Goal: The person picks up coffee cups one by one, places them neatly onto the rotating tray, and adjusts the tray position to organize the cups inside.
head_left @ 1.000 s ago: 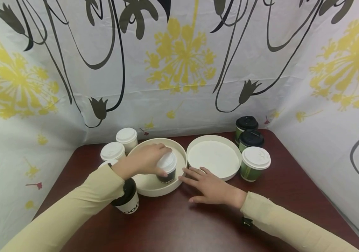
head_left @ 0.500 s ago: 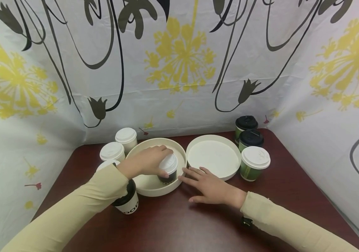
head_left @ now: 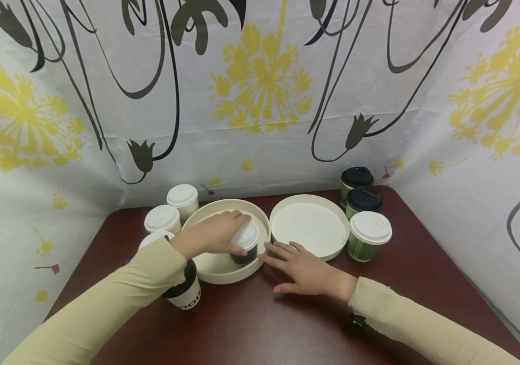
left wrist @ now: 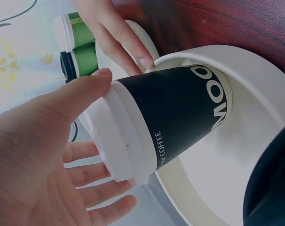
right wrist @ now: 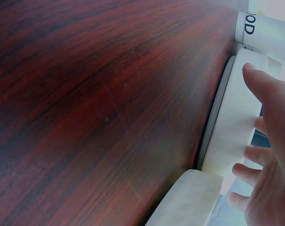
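Observation:
A black paper coffee cup [left wrist: 180, 113] with a white lid [head_left: 245, 234] stands in the left round white tray [head_left: 223, 276], near its right side. Around the lid I see my left hand [head_left: 214, 234], thumb on one side and fingers on the other. In the left wrist view the cup's base meets the tray floor. My right hand [head_left: 303, 270] is spread with fairly straight fingers, its fingertips at the rims where both trays meet. The right round tray [head_left: 310, 225] shows a bare floor.
Several white-lidded cups [head_left: 162, 219] stand left of the trays, partly hidden by my left arm. A white cup with a black lid [head_left: 187, 296] is nearer me. Green cups [head_left: 364, 248] with black or white lids line the right side. Patterned cloth [head_left: 260, 152] encloses the dark table [head_left: 251, 329].
My left hand and the black cup have shifted slightly right within the left tray. The right hand stays in place.

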{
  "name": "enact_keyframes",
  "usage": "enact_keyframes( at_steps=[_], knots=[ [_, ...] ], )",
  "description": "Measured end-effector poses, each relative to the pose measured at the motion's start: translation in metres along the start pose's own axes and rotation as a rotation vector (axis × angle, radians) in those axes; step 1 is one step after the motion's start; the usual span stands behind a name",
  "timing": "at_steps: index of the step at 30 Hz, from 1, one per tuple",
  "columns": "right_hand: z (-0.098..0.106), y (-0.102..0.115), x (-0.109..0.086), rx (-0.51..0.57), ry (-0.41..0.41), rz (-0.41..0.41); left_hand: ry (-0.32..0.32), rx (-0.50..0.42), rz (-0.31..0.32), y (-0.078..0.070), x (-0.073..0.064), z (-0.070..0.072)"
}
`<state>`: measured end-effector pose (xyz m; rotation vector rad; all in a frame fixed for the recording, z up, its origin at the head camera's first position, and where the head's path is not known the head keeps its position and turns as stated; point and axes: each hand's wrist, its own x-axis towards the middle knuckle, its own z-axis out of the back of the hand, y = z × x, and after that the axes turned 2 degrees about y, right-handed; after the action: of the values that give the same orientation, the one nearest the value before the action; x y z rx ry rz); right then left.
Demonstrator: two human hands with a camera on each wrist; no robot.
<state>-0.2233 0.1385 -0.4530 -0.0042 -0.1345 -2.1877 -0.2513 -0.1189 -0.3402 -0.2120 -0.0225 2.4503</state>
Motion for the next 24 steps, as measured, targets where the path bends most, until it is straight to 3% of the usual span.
enact_keyframes(
  at_steps=[19, 24],
  knots=[
    [0.0018, 0.0008, 0.0006, -0.01, 0.008, 0.0, -0.035, 0.034, 0.011, 0.0013, -0.0025, 0.0002],
    [0.0022, 0.0009, 0.0, -0.002, 0.005, 0.002, -0.055, 0.025, 0.021, 0.001, -0.0092, 0.0078]
  ],
)
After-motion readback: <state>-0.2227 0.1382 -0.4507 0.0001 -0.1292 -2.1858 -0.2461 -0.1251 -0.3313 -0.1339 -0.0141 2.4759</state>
